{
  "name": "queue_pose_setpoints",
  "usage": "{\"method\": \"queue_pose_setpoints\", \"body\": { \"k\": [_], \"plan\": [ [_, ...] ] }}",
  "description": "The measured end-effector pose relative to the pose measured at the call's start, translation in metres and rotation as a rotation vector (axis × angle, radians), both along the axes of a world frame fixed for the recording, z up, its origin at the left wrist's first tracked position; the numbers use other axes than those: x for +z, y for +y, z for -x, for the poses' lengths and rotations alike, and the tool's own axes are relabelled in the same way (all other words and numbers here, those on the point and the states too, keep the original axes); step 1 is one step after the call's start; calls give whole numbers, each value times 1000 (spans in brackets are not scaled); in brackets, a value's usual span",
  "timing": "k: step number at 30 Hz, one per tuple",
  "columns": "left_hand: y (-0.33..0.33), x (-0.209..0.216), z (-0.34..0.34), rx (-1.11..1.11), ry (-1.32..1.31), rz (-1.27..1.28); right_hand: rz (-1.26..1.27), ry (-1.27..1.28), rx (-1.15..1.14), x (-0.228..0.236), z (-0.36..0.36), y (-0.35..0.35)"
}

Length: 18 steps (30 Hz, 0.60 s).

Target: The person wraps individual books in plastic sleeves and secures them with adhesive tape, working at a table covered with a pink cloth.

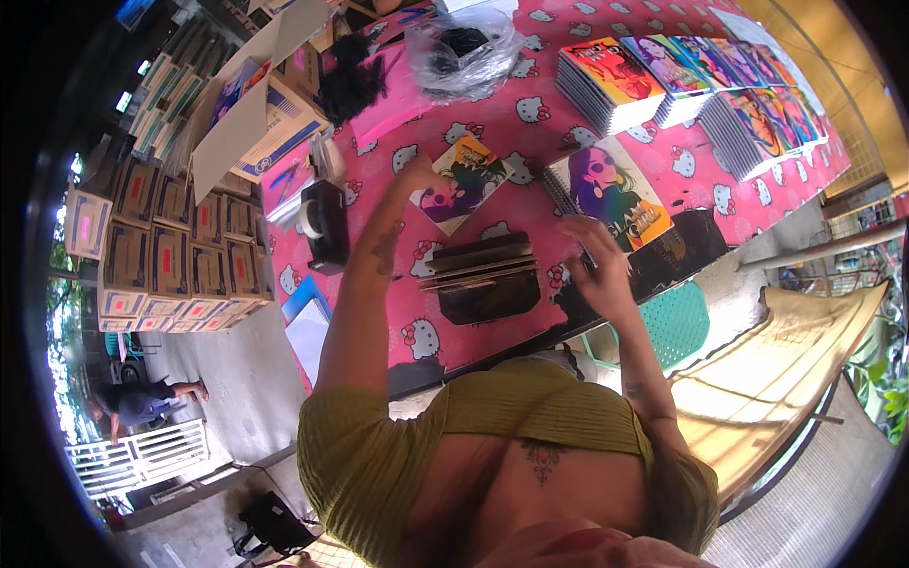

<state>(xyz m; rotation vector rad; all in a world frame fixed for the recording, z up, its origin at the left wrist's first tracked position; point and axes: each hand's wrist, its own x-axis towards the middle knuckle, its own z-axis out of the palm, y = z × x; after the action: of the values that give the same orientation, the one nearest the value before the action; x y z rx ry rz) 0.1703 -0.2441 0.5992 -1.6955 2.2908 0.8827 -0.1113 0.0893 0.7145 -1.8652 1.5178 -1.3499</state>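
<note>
My left hand (415,177) has its fingers closed at the left corner of a small notebook (466,186) with a colourful drawn cover, which lies tilted on the table. To its right, a larger spiral notebook (620,194) with a similar cover lies on the table. My right hand (598,267) is by that notebook's lower left edge, fingers apart, with nothing visible in its grip. Whether its fingertips touch the notebook I cannot tell. Between my forearms stands a dark holder (488,295) with flat brown pieces across its top.
Stacks of spiral notebooks (606,85) fill the far right of the pink patterned table (421,336). A black tape dispenser (325,227) stands left of my forearm. Beyond are a clear plastic bag (464,57) and an open carton (275,128). Stacked boxes (175,241) stand left.
</note>
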Motion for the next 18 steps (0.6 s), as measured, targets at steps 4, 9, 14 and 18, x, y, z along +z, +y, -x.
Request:
{"method": "queue_pose_setpoints", "body": {
  "k": [4,9,14,18],
  "plan": [
    [22,-22,-6,-12,-217,431,11,-24,144,-13,-29,-16],
    [74,33,26,119,72,357,-301,-346,228,-39,-38,-37],
    [190,110,39,-333,-12,1120,-793,-1553,453,-25,-24,-76],
    [260,126,26,-573,-138,1220,-815,-1233,510,-33,-12,-81]
  ]
}}
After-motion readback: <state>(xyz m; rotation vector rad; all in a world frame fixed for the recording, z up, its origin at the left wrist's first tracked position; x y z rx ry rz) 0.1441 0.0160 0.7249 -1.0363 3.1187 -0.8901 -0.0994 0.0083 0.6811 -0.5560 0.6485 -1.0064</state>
